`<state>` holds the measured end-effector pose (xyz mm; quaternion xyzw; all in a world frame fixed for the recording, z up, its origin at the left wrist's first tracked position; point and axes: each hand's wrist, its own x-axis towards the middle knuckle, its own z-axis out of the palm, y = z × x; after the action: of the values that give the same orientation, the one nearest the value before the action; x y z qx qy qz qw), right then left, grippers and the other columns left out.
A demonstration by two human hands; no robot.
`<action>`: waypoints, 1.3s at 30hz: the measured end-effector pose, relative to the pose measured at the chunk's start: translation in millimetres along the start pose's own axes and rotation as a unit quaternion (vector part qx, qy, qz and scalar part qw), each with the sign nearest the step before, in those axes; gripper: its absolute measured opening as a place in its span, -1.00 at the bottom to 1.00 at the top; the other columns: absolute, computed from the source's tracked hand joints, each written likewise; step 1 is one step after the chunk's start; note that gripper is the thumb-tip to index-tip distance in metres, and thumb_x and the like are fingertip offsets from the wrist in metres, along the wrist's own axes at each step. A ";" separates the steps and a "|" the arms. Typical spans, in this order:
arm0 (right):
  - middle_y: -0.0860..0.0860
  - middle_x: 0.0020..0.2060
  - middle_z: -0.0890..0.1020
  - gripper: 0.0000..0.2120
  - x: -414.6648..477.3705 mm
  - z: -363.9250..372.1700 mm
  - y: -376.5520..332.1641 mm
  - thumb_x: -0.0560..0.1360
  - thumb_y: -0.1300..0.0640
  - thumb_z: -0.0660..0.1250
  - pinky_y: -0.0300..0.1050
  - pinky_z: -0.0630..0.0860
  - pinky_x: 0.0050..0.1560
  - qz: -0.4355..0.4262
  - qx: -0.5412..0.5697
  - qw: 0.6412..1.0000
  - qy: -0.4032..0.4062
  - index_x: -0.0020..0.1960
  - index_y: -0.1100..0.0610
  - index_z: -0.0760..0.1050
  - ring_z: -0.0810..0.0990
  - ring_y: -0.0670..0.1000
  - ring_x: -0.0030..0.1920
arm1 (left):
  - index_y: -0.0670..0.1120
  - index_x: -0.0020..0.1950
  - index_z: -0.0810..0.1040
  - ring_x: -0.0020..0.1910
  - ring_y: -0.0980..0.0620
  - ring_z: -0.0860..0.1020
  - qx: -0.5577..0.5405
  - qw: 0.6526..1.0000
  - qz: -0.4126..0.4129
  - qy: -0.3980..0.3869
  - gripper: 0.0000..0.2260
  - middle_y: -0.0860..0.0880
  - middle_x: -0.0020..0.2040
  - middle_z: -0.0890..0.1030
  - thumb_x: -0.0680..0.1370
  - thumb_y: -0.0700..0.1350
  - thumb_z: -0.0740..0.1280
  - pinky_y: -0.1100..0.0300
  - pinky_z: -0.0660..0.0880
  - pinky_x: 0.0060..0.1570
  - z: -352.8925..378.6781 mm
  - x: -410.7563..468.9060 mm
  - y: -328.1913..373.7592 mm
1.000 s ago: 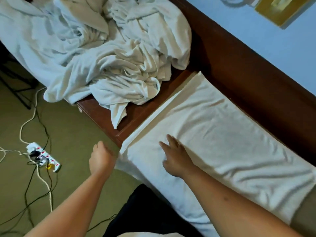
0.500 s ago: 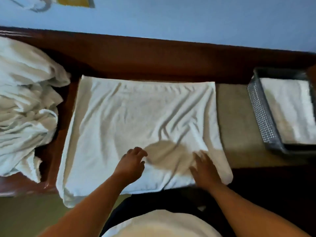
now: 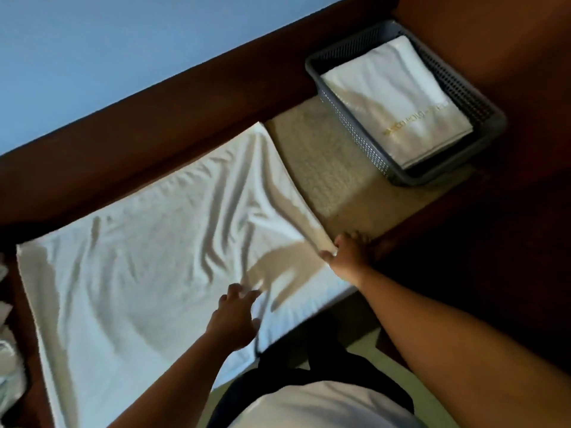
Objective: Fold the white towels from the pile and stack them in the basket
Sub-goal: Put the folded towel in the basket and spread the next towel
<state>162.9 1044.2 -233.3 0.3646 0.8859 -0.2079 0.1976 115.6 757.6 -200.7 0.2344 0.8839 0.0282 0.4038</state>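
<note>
The spread towel (image 3: pixel 154 257) lies flat across the wooden bench (image 3: pixel 185 125), creased but in the same place as half a second ago; only the head has turned, so the towel now runs from 8 o'clock up to 1 o'clock in the view. At 1 o'clock the grey basket (image 3: pixel 349 118) sits on the beige cushion (image 3: pixel 324 159), well apart from the towel, with one folded towel (image 3: pixel 398 100) already inside. A sliver of the pile (image 3: pixel 6 350) shows at 9 o'clock.

The hands are what has changed. The left hand (image 3: pixel 234 319) has slid toward 3 o'clock along the near edge and rests on the cloth with its fingers straight and spread, holding nothing. The right hand (image 3: pixel 349 254) has left the near edge for the towel's short end at 3 o'clock, where thumb and fingers seem to pinch the slightly lifted hem.

By my judgement the smoothing is done and the next fold is about to start: that end gets carried over toward 9 o'clock while the left hand pins the cloth.
</note>
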 end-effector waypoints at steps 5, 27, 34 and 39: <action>0.17 0.25 0.56 -0.57 7.5 -14.8 -19.4 0.52 -0.13 0.33 0.06 0.47 0.24 -0.033 -0.051 0.996 -0.067 0.25 0.13 0.52 0.51 0.25 0.28 | 0.18 0.57 0.26 0.44 -0.11 0.32 -0.027 0.999 -0.014 -0.010 -0.46 -0.06 0.54 0.13 0.60 0.06 0.33 0.01 0.41 0.37 -9.2 5.6 3.3; 0.21 0.22 0.60 -0.46 -10.1 4.6 42.5 0.51 -0.03 0.45 0.05 0.51 0.21 0.067 0.258 0.963 -0.032 0.34 0.27 0.47 0.58 0.21 0.22 | 0.12 0.54 0.22 0.33 -0.04 0.42 0.046 0.999 0.000 -0.010 -0.38 0.00 0.41 0.29 0.55 0.08 0.41 0.05 0.51 0.23 -13.5 8.6 15.6; 0.24 0.41 0.45 -0.43 -19.6 4.7 77.1 0.58 0.10 0.36 0.01 0.39 0.34 0.105 0.263 0.954 -0.101 0.51 0.28 0.31 0.45 0.19 0.39 | 0.12 0.31 0.51 0.07 -0.01 0.61 0.236 0.971 0.039 0.001 -0.63 0.06 0.10 0.62 0.51 0.08 0.38 0.15 0.45 -0.09 4.6 5.8 15.1; 0.18 0.29 0.54 -0.52 -17.1 12.6 77.5 0.55 0.01 0.37 0.05 0.49 0.27 0.124 0.265 0.949 -0.119 0.39 0.22 0.47 0.53 0.19 0.28 | 0.06 0.14 0.55 0.06 0.00 0.62 0.245 0.968 0.057 -0.021 -0.77 0.04 0.08 0.65 0.53 -0.02 0.21 0.17 0.49 -0.01 4.2 3.8 28.4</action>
<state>233.1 1078.3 -252.6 0.4837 0.7164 -0.4513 0.2219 127.6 783.9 -199.4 0.3768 0.8401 -0.1711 0.3506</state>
